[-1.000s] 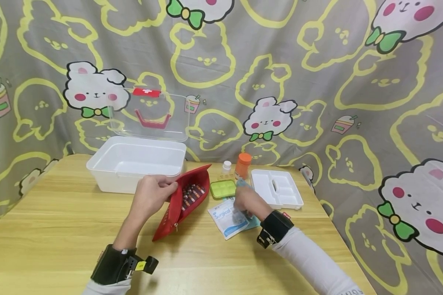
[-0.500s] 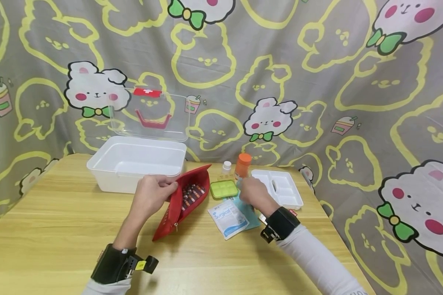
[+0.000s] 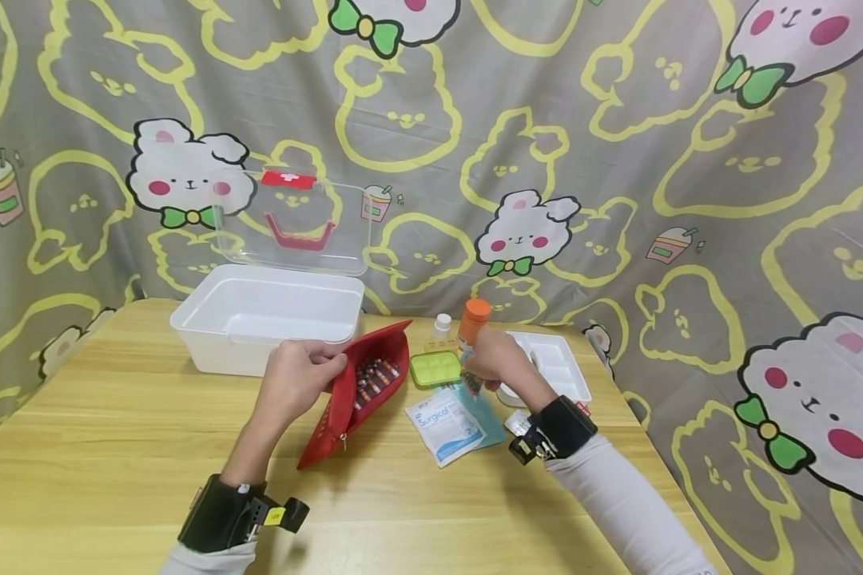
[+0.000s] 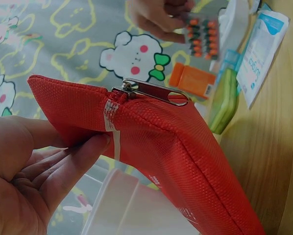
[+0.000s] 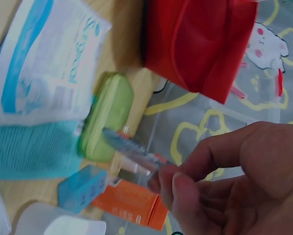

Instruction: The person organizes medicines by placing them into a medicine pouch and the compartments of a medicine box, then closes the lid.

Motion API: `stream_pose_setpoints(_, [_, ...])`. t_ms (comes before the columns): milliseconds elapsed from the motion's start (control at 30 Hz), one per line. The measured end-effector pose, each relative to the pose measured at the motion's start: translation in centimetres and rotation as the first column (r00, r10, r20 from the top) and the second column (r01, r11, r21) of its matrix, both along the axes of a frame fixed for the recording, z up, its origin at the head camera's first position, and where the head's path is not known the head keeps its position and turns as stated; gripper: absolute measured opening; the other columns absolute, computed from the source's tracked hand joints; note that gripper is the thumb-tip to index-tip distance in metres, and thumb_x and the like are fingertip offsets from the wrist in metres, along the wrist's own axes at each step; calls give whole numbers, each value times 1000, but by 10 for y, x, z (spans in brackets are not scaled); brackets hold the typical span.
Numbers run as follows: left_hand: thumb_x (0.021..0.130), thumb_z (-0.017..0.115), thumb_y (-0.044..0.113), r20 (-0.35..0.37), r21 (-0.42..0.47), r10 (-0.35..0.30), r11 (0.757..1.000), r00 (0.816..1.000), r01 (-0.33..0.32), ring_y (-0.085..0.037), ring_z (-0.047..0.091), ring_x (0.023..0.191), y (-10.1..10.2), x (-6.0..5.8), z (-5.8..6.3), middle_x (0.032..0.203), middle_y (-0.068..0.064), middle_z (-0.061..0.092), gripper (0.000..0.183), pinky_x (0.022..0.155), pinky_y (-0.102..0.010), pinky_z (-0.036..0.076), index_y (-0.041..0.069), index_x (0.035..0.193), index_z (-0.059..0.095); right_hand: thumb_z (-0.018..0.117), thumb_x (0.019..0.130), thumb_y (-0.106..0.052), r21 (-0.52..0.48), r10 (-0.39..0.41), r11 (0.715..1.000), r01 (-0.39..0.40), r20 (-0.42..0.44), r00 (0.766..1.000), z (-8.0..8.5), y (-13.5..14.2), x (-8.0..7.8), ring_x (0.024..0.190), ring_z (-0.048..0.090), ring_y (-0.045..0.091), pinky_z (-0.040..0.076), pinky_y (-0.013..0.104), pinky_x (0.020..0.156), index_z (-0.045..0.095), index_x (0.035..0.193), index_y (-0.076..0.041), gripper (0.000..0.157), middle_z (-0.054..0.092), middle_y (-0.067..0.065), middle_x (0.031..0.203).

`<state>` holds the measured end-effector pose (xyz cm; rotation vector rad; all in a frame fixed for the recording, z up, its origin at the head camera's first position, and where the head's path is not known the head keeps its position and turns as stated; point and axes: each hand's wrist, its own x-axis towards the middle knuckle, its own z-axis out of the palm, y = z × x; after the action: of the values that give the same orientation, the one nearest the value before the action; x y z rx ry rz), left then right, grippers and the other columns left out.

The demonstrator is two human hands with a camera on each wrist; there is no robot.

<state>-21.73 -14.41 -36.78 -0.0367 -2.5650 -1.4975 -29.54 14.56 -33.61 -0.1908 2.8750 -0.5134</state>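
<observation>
My left hand (image 3: 296, 382) pinches the edge of a red zip pouch (image 3: 331, 427). The pouch gapes, and blister packs (image 3: 376, 382) of capsules show inside it. Its metal zip pull (image 4: 156, 91) hangs near the corner in the left wrist view. A blister pack (image 4: 202, 38) of orange and dark green capsules is between the thumb and fingers of my right hand (image 3: 502, 357). That pack is seen nearly edge-on and blurred in the right wrist view. Below the right hand lie a white "Surgical" packet (image 3: 446, 427) and a teal packet (image 3: 483, 413).
A green pill case (image 3: 435, 369), a small white-capped bottle (image 3: 442, 323) and an orange bottle (image 3: 473, 319) stand behind. A blue box (image 5: 82, 188) is beside them. The white compartment tray (image 3: 564, 371) is at right; a white bin (image 3: 237, 351) with raised clear lid (image 3: 295, 216) is at left.
My right hand has risen from beside the packets and shifted slightly right, with the blister pack coming into view below its fingers. The left hand and pouch have hardly moved.
</observation>
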Motion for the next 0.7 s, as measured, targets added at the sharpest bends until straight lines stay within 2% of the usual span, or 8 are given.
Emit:
stream_pose_setpoints(100, [96, 67, 17, -1, -3, 1, 1000, 1000, -1, -19, 76, 70, 0, 0, 0, 94, -18, 78, 26, 70, -41, 64, -3, 111, 75, 65, 90, -10, -84, 16, 996, -17, -6, 1000, 1, -4, 0, 44, 56, 15, 50, 26, 43, 59, 64, -8, 27, 59, 3, 54])
stream_pose_setpoints(200, [96, 67, 17, -6, -6, 1, 1000, 1000, -1, -19, 76, 70, 1, 0, -1, 94, -18, 78, 26, 70, -41, 64, -3, 111, 75, 64, 93, -14, -138, 32, 990, -37, -37, 999, 1, -11, 0, 46, 60, 15, 54, 28, 46, 60, 63, -8, 31, 62, 4, 57])
stream_pose_setpoints(300, [96, 67, 17, -8, -5, 1, 1000, 1000, -1, -19, 76, 70, 1, 0, -2, 94, -18, 78, 26, 70, -42, 64, -3, 111, 75, 61, 95, -14, -192, 47, 980, -56, -53, 997, 1, -18, 2, 49, 63, 15, 55, 28, 48, 70, 79, -4, 20, 68, 5, 64])
stream_pose_setpoints(433, [96, 67, 17, -6, -3, 3, 1000, 1000, -3, -20, 76, 70, 1, 0, -2, 94, -18, 78, 26, 70, -41, 64, -2, 111, 76, 61, 97, -16, -276, 48, 959, -61, -53, 997, -1, -27, 4, 52, 66, 17, 56, 28, 51, 73, 105, -1, 21, 72, 6, 74])
stream_pose_setpoints(600, [96, 67, 17, 0, -1, 4, 1000, 1000, -4, -20, 76, 71, 2, 0, -1, 95, -19, 78, 26, 71, -42, 64, -2, 112, 75, 60, 95, -14, -350, 75, 932, -92, -62, 995, -6, -38, 6, 51, 66, 13, 60, 31, 54, 74, 103, 1, 22, 72, 8, 73])
stream_pose_setpoints(700, [96, 67, 17, 1, 1, 3, 1000, 1000, -3, -20, 76, 72, 2, 0, -1, 96, -19, 78, 26, 71, -42, 64, -2, 112, 75, 60, 95, -14, -404, 91, 910, -96, -31, 995, -11, -45, 7, 52, 67, 13, 61, 32, 57, 74, 102, 1, 22, 72, 9, 73])
